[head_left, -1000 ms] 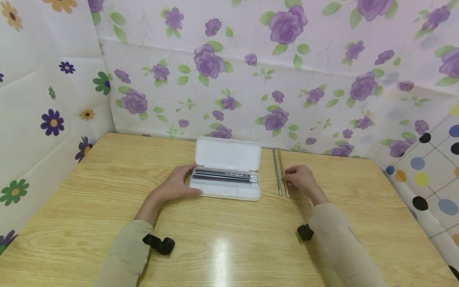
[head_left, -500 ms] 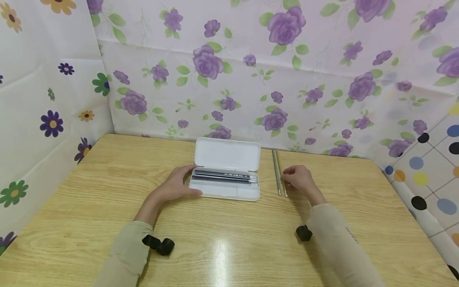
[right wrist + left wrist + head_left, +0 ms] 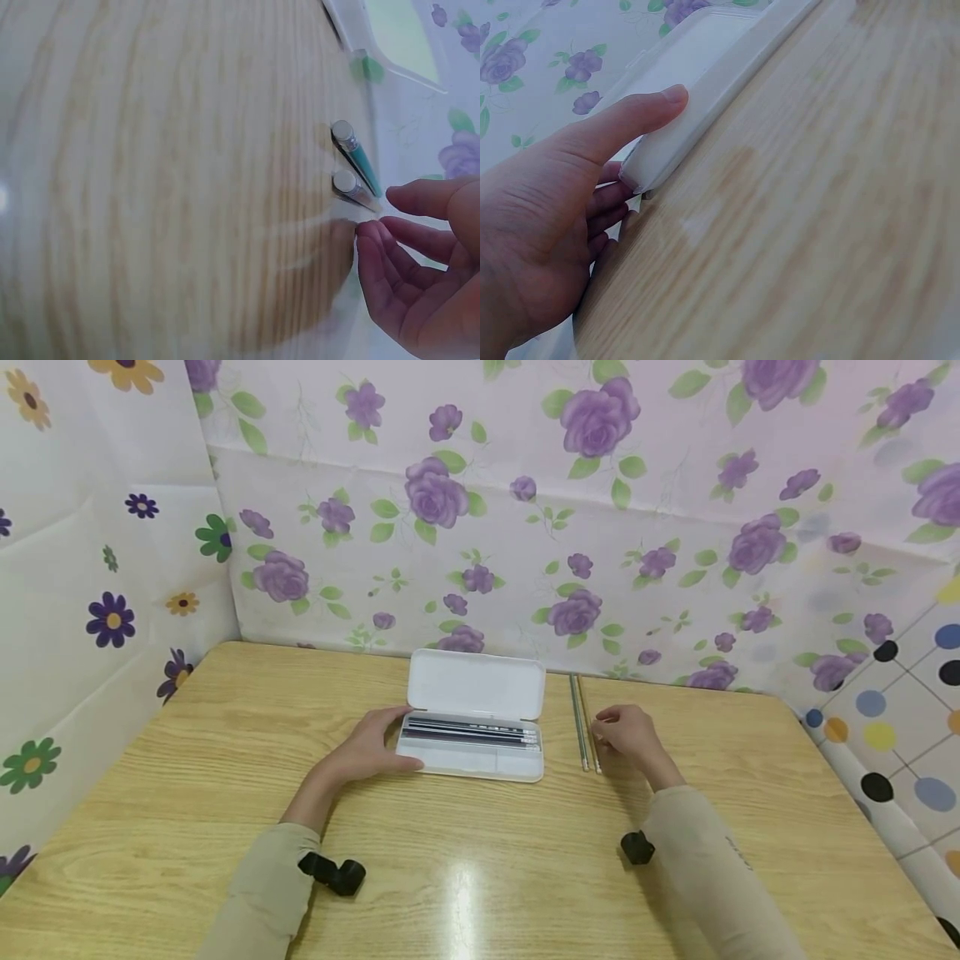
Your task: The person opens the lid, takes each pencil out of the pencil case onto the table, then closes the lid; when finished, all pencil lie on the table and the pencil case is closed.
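Observation:
A white pencil case (image 3: 457,762) lies with its lid raised, several dark pencils (image 3: 468,732) in its back compartment. My left hand (image 3: 365,747) grips its left end; in the left wrist view the thumb (image 3: 649,111) lies along the front and the fingers reach behind. Right of the case, a green pencil (image 3: 579,722) and a gold pencil (image 3: 596,758) lie side by side on the table, eraser ends toward me. My right hand (image 3: 630,732) is at the gold pencil's right side, fingers loosely bent, thumb and forefinger slightly apart; whether the fingertips touch it is hard to tell.
The wooden table (image 3: 465,843) ends at a floral cloth (image 3: 495,543) hanging behind the case and pencils. The raised lid (image 3: 476,683) stands close to that cloth. Each sleeve carries a small black camera.
The gold pencil has shifted slightly left, closer to the green one, during the first half second. My right hand has moved a little left with it. The left hand stays on the case.

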A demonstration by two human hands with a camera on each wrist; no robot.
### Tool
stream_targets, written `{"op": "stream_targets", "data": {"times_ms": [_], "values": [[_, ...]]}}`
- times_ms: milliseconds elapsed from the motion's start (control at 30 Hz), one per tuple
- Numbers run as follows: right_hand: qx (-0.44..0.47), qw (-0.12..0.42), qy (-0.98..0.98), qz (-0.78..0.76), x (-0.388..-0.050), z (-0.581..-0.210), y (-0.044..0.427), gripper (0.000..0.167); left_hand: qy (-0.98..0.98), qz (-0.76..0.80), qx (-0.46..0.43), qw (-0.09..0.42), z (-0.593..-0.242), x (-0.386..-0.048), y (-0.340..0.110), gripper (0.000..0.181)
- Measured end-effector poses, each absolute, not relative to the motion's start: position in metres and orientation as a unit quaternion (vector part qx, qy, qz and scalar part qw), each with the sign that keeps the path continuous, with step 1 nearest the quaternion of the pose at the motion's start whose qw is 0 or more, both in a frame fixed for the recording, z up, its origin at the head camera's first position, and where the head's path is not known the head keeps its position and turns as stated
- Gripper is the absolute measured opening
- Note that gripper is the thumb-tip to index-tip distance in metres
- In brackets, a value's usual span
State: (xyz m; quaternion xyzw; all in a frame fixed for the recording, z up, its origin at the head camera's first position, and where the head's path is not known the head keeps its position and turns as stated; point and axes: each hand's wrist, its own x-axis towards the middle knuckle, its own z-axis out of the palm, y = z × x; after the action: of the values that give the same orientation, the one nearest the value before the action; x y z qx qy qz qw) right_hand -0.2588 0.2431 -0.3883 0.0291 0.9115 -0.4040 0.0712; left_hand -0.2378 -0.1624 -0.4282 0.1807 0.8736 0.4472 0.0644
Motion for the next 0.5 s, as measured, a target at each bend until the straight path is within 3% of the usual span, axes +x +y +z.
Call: {"op": "stream_targets", "data": {"times_ms": [500], "values": [[-0.125,0.025,0.923,-0.364,-0.262,-0.374,0.214,0.032,0.873,0.448,0.178,0.067,-0.429,-0.239,-0.162,0.093]]}}
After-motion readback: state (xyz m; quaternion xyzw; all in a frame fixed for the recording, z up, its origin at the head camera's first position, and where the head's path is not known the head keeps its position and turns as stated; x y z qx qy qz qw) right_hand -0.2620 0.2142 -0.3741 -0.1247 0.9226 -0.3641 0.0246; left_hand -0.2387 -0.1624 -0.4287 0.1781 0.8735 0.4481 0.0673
